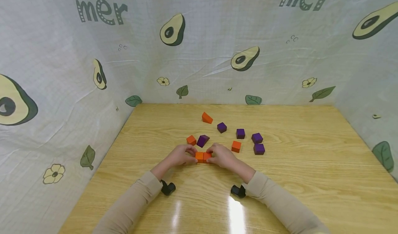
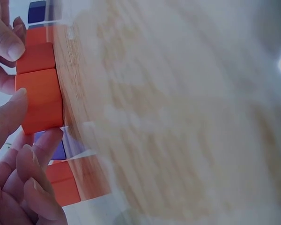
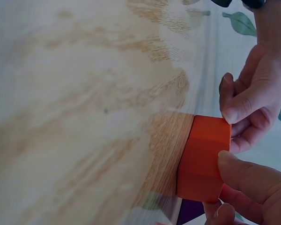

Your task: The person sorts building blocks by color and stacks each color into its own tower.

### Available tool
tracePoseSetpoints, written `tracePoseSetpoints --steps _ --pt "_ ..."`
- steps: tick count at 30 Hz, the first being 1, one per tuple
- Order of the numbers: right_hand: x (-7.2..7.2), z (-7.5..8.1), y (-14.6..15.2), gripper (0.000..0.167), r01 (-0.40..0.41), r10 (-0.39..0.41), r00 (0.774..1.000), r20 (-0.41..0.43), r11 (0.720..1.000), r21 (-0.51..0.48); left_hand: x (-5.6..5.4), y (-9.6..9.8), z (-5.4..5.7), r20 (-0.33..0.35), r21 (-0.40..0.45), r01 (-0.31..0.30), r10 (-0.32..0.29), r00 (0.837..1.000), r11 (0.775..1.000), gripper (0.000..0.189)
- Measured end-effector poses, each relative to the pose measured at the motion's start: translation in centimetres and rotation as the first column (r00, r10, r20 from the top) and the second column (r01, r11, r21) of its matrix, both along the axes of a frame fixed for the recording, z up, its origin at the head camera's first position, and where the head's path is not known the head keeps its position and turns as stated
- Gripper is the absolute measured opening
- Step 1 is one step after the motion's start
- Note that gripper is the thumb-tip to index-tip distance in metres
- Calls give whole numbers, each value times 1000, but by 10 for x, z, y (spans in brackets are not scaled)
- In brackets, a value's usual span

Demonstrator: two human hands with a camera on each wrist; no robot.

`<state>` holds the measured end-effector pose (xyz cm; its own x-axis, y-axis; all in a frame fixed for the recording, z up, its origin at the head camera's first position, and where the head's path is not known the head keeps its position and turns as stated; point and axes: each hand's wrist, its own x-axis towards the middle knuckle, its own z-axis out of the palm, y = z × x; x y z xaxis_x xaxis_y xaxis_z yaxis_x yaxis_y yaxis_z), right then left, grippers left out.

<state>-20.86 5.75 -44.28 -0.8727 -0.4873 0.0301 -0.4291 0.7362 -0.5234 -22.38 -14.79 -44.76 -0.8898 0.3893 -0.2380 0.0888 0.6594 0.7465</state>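
Observation:
Two orange cubes stand side by side, touching, on the wooden table. My left hand [image 1: 184, 154] pinches the left cube [image 1: 199, 157] between thumb and fingers. The right cube [image 1: 207, 157] is pinched by my right hand [image 1: 221, 155]. In the left wrist view, the left thumb lies on the near cube [image 2: 42, 103], with fingertips at its far side. The right wrist view shows the right thumb on its cube [image 3: 199, 166] and the left hand [image 3: 260, 93] at the other end of the pair. Just behind the hands lie an orange block [image 1: 191, 140] and a purple wedge-like block [image 1: 203, 140].
Farther back is an orange wedge [image 1: 207, 118]. A purple cube [image 1: 221, 127] and another purple cube [image 1: 240, 133] lie right of it. An orange cube [image 1: 236, 146] sits beyond the right hand, with two purple cubes [image 1: 259, 149] farther right. A patterned cloth [image 1: 205, 82] hangs behind the table.

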Motion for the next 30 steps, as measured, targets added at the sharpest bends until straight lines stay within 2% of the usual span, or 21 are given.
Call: tracePoseSetpoints --steps 14,19,24,30 --pt "2 2 -1 26 -8 8 1000 -27 1000 20 0 1 1 -72 -46 39 -43 996 998 27" --pt "2 2 -1 30 -1 2 1000 -25 1000 30 1 1 2 -65 -40 39 -41 997 998 27" --pt "2 11 4 36 54 -53 998 -13 998 29 1 1 2 -55 -35 31 -33 998 999 28" --pt "-9 25 32 36 143 -141 989 -31 989 45 2 1 3 -60 -51 18 -21 998 999 28"
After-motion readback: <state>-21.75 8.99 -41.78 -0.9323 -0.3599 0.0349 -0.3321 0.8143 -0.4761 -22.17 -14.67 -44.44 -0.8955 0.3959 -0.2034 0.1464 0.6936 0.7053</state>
